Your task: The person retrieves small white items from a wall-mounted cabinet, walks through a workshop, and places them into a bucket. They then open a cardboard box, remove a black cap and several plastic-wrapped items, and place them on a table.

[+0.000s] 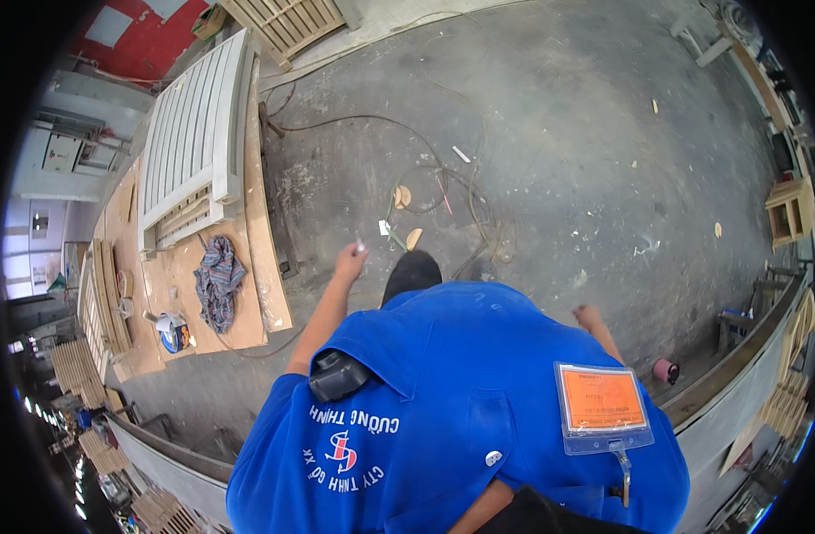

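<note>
Left hand (351,265): grasps a small white item (360,245) (exact kind unclear), right of the table (267,276).
Right hand (588,315): near the blue shirt (443,356); cannot tell whether it grasps anything.
Table: bears slatted panel (194,133), crumpled cloth (219,283).

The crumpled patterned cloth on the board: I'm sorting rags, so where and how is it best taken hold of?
Probably pinch the cloth at its bunched middle, from above, over the right edge of the board: folds there look raised, and the pale slatted frame is near its far end.
</note>
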A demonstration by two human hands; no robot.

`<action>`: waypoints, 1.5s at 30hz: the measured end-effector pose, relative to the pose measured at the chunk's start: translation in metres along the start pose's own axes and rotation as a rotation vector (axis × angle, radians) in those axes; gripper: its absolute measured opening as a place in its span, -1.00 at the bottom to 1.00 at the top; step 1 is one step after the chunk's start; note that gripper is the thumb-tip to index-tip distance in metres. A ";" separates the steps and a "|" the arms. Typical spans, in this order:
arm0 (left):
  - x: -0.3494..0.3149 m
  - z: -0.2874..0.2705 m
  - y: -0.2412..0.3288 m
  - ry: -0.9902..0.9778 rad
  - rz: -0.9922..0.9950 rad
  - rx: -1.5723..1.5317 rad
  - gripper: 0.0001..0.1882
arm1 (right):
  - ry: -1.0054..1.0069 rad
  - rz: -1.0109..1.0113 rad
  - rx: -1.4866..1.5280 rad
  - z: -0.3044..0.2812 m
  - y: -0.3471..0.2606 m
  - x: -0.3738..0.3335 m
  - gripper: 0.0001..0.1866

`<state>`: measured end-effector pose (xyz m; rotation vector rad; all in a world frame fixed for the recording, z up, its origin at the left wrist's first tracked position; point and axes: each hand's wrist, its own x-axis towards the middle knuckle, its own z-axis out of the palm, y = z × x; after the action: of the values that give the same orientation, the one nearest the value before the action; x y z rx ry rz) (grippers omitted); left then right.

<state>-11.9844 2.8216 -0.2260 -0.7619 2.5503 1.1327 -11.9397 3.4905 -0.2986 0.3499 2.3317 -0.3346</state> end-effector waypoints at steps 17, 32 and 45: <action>0.075 -0.032 -0.113 0.277 -0.551 -0.048 -0.55 | -0.130 -0.695 -0.397 -0.210 -0.481 0.241 -0.72; 0.460 -0.380 0.114 0.722 -0.022 -0.555 -0.74 | -0.188 -0.421 -0.175 -0.377 -0.682 0.314 -0.73; 0.630 -0.479 0.004 1.552 -0.531 -0.561 -0.69 | -0.021 -0.714 -0.689 -0.574 -1.103 0.634 -0.60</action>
<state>-12.5174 2.2401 -0.1688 -3.1984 2.3634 1.2427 -13.1227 2.7561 -0.2021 -0.8221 2.3098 0.1498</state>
